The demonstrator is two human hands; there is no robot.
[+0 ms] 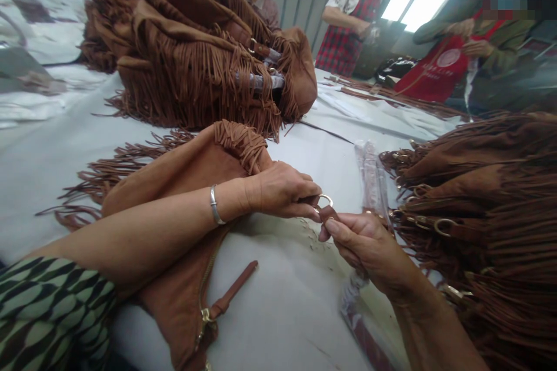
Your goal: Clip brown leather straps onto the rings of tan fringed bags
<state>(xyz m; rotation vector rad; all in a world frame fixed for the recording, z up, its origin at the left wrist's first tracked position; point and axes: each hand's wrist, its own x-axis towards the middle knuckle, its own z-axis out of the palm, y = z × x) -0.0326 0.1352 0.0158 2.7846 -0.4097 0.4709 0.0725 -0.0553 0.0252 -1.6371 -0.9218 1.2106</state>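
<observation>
A brown fringed suede bag [174, 179] lies on the table under my left forearm, with its zipper edge and a leather zipper pull [237, 287] facing me. My left hand [285, 190], closed, pinches a small leather tab at a gold ring [326, 202]. Close against it, my right hand [365, 240] is closed on the end of a brown leather strap [327, 215], which meets the ring. Whether the strap passes through the ring is hard to see. Clear plastic wraps the strap's length [363, 324] below my right hand, and more wrapped strap [369, 177] shows beyond it.
A heap of brown fringed bags [195, 58] stands at the back left. More fringed bags with gold rings [491, 203] are piled at the right. The table [278, 295] has a pale covering. People in aprons [352, 23] work across it, among loose brown strips [391, 93].
</observation>
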